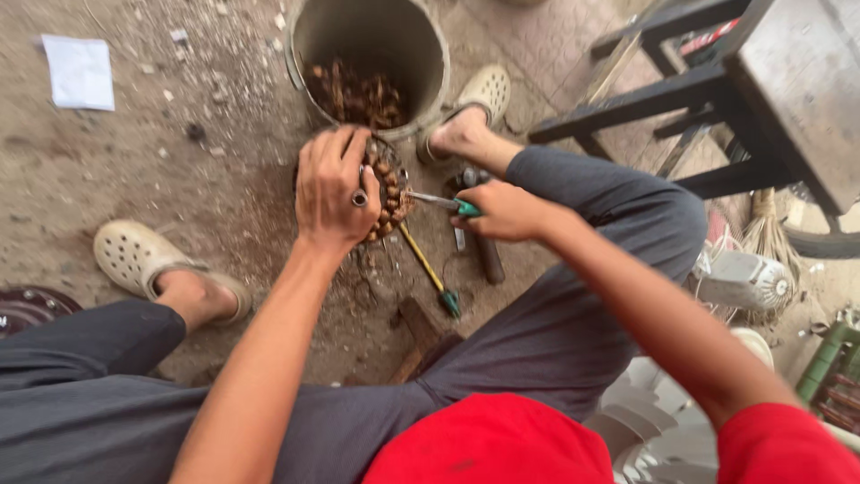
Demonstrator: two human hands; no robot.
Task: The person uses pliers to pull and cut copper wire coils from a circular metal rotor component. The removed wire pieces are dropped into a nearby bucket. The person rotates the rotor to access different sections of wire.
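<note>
My left hand (330, 190) grips a round motor stator (387, 190) with brown copper windings, holding it on edge on the dirt floor between my feet. My right hand (503, 211) holds a green-handled screwdriver (441, 203), its metal tip pushed into the stator's windings. A ring sits on a finger of my left hand. My left hand hides much of the stator.
A grey bucket (369, 52) with brown wire scrap stands just beyond the stator. A yellow-shafted screwdriver (428, 267) and a hammer (484, 242) lie on the floor. A dark wooden stool (717, 90) stands right; a white fan part (743, 280) lies beside my knee.
</note>
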